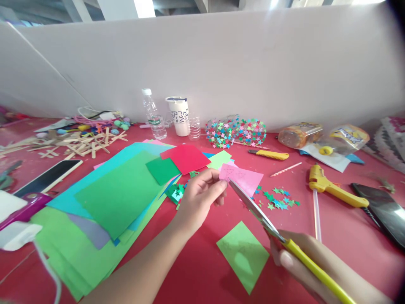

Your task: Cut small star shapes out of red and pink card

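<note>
Between the thumb and fingers of my left hand (204,192) is the left corner of a pink paper (248,179) with star outlines drawn on it. My right hand (303,253) is closed around yellow-handled scissors (292,247). Their blades point up and left, the tips at the paper's edge close to my left thumb. Below the blades a light green paper square (243,255) lies on the table. Small cut paper stars (278,198) are scattered behind the scissors, and more green stars (175,193) lie left of my left hand.
Coloured paper sheets (117,190) cover the table's left side, near a phone (49,178) and wooden sticks (91,141). A bottle (155,116), a cup (179,118) and star-covered rings (236,131) stand at the back. Rightward lie a utility knife (272,155) and a glue gun (335,190).
</note>
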### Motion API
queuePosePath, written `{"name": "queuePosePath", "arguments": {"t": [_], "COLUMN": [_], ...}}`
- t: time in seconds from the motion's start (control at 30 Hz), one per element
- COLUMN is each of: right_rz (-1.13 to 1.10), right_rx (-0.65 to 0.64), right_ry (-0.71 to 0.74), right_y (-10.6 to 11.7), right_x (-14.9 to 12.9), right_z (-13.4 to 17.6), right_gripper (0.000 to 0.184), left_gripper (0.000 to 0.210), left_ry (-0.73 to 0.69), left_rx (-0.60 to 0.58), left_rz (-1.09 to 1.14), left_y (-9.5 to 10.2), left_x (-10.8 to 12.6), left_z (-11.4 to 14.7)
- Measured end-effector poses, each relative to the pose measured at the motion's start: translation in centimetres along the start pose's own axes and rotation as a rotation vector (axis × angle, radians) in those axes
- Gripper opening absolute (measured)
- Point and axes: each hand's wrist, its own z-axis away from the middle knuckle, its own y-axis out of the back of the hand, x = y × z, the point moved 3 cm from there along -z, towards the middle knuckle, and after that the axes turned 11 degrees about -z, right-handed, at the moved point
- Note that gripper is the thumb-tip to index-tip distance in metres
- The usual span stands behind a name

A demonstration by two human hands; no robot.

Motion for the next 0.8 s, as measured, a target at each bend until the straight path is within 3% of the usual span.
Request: {"name": "queuePosePath", "arguments": {"t": [0.13, 0.3, 0.53, 0.8], "right_rz": [0.015, -0.086, -0.11, -0.065], "right_rx": [-0.045, -0.146, -0.194, -0.156], "right_ry": [-0.092, -0.193, -0.131, -0.104], "right_y": [-0.4, -0.9, -0.3, -0.7], "right_x": [-1.2, -1.8, -1.7, -1.4], "right_z": [-0.5, -1.0, -1.3, -1.4], "right_gripper": [0.077, 0.072, 0.063, 0.069], "left_gripper": [0.01, 0.012, 0.012, 0.014], "left_ry": [0.011, 0.03, 0.047, 0.061], "left_rx": [-0.011, 0.004, 0.012, -0.003], "left_rz": [0.018, 0.039, 0.05, 0.09], "left_y": [0.1, 0.0, 0.0, -0.2], "left_x": [-0.2, -0.1, -0.1, 0.0], "left_z": [-0.1, -0.1, -0.1, 0.0]}}
